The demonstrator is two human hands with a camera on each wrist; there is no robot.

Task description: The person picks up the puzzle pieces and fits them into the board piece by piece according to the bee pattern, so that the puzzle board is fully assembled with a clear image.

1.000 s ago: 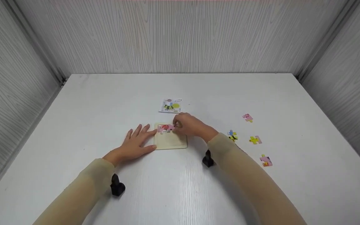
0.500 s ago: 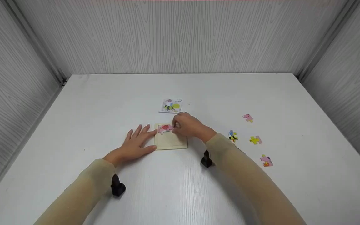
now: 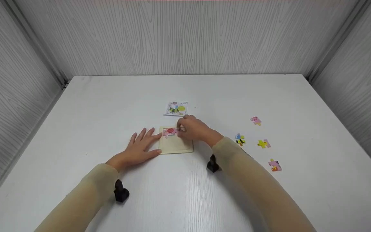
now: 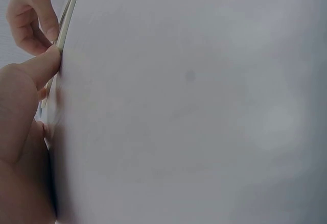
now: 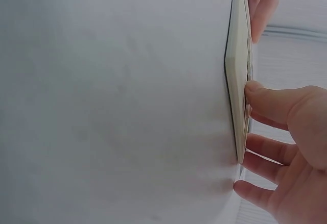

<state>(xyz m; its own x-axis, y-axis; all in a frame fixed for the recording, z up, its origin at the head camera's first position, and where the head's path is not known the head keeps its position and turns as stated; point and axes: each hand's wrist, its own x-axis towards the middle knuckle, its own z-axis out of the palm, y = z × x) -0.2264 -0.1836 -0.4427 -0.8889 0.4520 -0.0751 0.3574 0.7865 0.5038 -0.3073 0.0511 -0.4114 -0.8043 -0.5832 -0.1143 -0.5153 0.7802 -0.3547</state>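
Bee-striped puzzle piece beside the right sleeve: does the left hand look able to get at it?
Probably not directly: the right hand and right sleeve lie between the left hand and the striped piece.

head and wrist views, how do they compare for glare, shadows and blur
Head view: pale glare on the white table in front of the board, soft shadow beside the right sleeve; left wrist view: hazy, dimmer toward the right edge, dark shadow along the left hand; right wrist view: also hazy, with faint, blurry shadows by the right hand.
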